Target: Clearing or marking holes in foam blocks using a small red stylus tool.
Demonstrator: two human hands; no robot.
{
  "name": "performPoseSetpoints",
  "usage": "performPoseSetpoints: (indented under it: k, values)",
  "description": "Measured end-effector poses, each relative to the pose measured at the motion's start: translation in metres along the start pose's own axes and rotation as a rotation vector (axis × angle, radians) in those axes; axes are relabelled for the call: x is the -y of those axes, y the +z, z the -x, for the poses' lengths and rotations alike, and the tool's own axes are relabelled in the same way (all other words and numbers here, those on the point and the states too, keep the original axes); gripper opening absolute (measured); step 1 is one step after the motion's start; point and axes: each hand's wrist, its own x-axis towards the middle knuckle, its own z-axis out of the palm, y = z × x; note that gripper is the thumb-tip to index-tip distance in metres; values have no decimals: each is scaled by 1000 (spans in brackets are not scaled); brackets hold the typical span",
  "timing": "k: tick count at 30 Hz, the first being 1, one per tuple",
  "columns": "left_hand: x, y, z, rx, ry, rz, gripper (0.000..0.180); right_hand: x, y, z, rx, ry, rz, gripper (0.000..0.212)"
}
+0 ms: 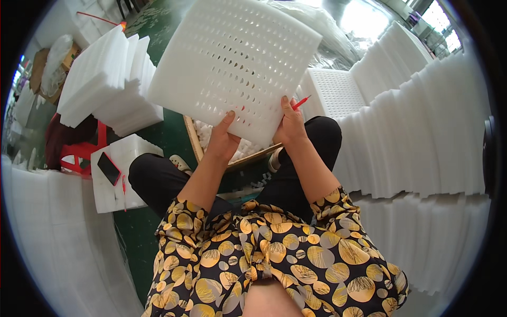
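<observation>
A white foam sheet (185, 79) with rows of punched holes is held up in front of me, tilted. My left hand (224, 140) grips its near edge, thumb on top and fingers underneath. At the near right corner my right hand (291, 124) pinches the sheet the same way. A thin red pen-like tool (301, 103) with a pointed tip also sticks out of my right hand. Below the sheet, a shallow box (191, 138) holds many small white foam pieces (245, 149), partly hidden by the sheet and my hands.
Tall stacks of white foam sheets (406, 127) stand at the right, with more stacks (105, 74) at the far left. A white foam block (142, 145) at my left carries a phone (109, 169) and another red tool (124, 185). Behind it is a red stool (79, 150).
</observation>
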Motion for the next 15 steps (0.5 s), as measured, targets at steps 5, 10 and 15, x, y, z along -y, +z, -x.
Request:
performPoseSetpoints:
  k: [5, 10, 15]
  values:
    - [-7, -3, 13, 177, 54, -465, 42, 3, -17, -6, -48, 188, 25, 36]
    - [-20, -21, 18, 349, 76, -1361, 49, -3, -17, -7, -29, 392, 41, 38]
    - [-2, -20, -2, -17, 485, -1040, 48, -22, -19, 8, 169, 583, 26, 53]
